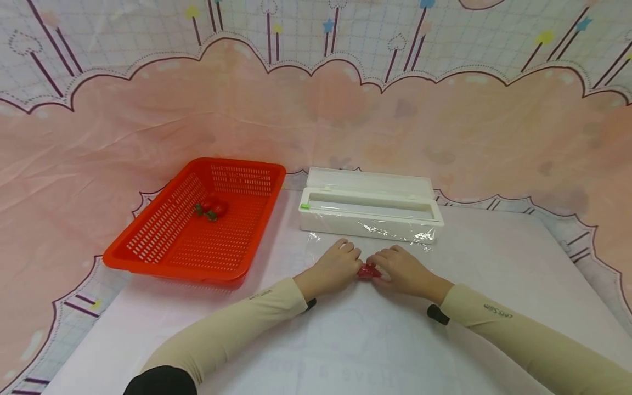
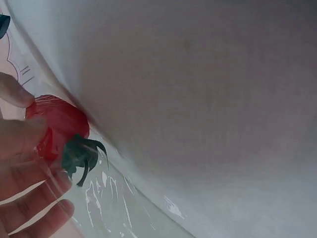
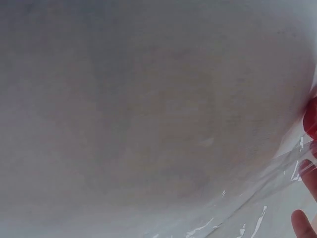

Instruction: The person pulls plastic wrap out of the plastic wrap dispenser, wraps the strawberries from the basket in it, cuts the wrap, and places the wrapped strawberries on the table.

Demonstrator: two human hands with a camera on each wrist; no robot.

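Head view: both hands meet mid-desk (image 1: 494,258), left hand (image 1: 336,269) and right hand (image 1: 402,271) pinching a red strawberry (image 1: 367,271) under cling film (image 1: 321,241); film runs from white dispenser box (image 1: 370,211) behind; orange basket (image 1: 197,219) left holds more strawberries (image 1: 211,208); pink cartoon-print cloth (image 1: 316,120) covers backdrop.

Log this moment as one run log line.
left hand and right hand: gripping strawberry in cling film | wrap dispenser: open | basket: strawberries inside
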